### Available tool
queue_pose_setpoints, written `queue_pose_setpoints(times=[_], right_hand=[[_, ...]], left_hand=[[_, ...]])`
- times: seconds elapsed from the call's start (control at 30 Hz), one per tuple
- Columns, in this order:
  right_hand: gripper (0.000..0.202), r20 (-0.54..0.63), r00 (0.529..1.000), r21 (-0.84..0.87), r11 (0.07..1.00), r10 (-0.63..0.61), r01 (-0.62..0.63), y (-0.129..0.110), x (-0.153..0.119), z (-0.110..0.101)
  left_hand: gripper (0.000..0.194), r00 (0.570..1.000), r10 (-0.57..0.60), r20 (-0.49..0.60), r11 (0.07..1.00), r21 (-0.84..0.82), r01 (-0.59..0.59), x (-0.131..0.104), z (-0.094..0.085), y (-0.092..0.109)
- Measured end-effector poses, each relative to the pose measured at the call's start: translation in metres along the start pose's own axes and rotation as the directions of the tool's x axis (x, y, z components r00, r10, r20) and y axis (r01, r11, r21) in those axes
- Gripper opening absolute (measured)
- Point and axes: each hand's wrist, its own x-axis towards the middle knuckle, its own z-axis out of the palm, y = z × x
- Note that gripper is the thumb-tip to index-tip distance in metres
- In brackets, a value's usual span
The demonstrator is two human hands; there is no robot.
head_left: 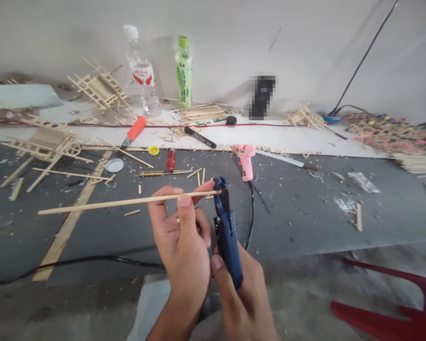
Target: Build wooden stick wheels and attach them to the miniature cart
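Note:
My left hand [184, 237] pinches a thin wooden stick [110, 204] between thumb and fingers and holds it nearly level above the grey table. The stick's right end sits at the jaws of a blue hand cutter [229, 237]. My right hand [246, 284] is wrapped around the cutter's handles, jaws upward. Whether the blade touches the stick is hard to tell. Behind the cutter lies a pink glue gun [246, 161], its black cord trailing down. Short stick offcuts [199, 176] lie just beyond my left hand.
Stick-built models [46, 139] stand at the left, with another [101, 87] behind. A clear bottle [142, 78], a green bottle [183, 71], an orange-handled knife [133, 132] and a black marker [199, 137] are farther back. A long blade [280, 158] lies right; a red chair [383, 322] stands lower right.

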Motion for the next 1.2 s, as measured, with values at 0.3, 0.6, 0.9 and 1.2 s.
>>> queue_pose_setpoints(times=[0.3,0.6,0.9,1.2], right_hand=[[0.042,-0.197,0.979,-0.185,0.978,0.056,-0.094,0.001,0.007,-0.009],[0.043,-0.261,0.935,-0.077,0.961,0.239,-0.267,0.002,0.004,-0.024],[0.047,-0.238,0.95,0.387,0.917,0.2,-0.096,-0.004,0.03,-0.057],[0.033,-0.097,0.941,0.442,0.833,-0.324,0.333,-0.039,0.182,-0.023]], left_hand=[[0.023,0.999,0.042,0.033,0.999,-0.003,-0.042,-0.01,0.014,-0.006],[0.022,0.996,0.038,0.078,0.999,0.013,-0.039,-0.032,0.033,-0.009],[0.024,0.93,0.041,0.365,0.982,0.155,-0.105,0.026,-0.017,0.004],[0.024,0.519,-0.337,0.786,0.787,0.538,-0.303,0.132,-0.03,0.019]])
